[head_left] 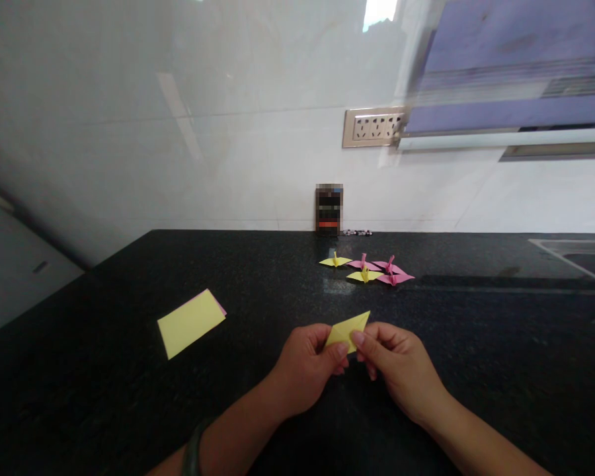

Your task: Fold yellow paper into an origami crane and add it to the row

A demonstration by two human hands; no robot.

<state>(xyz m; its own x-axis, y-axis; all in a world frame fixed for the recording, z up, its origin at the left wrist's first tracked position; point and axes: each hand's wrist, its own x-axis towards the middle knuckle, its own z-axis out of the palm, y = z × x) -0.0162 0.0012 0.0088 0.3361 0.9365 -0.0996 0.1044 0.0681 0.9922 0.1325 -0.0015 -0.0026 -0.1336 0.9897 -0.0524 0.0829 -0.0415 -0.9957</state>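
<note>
The left hand (311, 360) and right hand (395, 360), close together, both pinch the yellow paper (346, 330) between them over the surface (104, 410), its long axis slanting from lower left to a tip at upper right, neither hand clearly nearer.

At the far edge of the dark stone table (258, 264), a pixelated upright object (329, 209) stands just beside a small beaded strand (359, 233). A triple power socket (375, 127) sits on the pale wall (258, 165), left of a purple panel (506, 53).
</note>
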